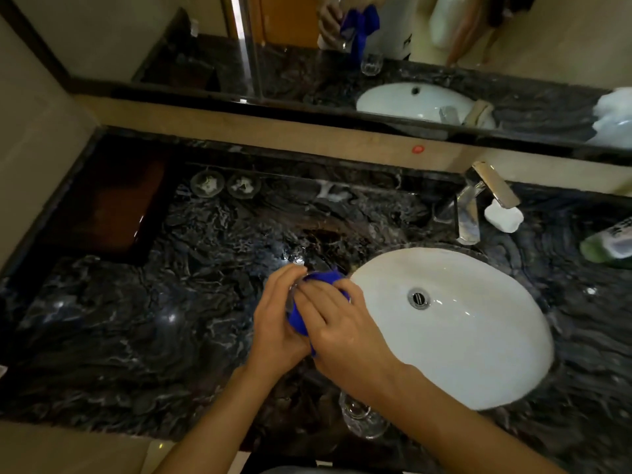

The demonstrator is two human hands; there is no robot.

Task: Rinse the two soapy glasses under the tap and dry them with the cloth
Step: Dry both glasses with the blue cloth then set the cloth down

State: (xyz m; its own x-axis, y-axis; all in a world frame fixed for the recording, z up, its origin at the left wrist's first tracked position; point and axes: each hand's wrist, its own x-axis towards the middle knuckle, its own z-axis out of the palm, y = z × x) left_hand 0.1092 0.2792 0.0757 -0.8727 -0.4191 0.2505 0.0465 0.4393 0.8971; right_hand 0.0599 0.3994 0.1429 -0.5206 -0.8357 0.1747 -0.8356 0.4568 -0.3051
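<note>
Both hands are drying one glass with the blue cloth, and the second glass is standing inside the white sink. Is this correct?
Not quite. The head view shows the second glass standing on the dark counter, beside the sink near the front edge, not inside it. The rest holds: the left hand and right hand are drying one glass with the blue cloth.

Legible text: none. Green bottle (pixel 607 248), right edge of table (pixel 136 319): pale label (pixel 620 238) carries dark print, too blurred to read.
</note>
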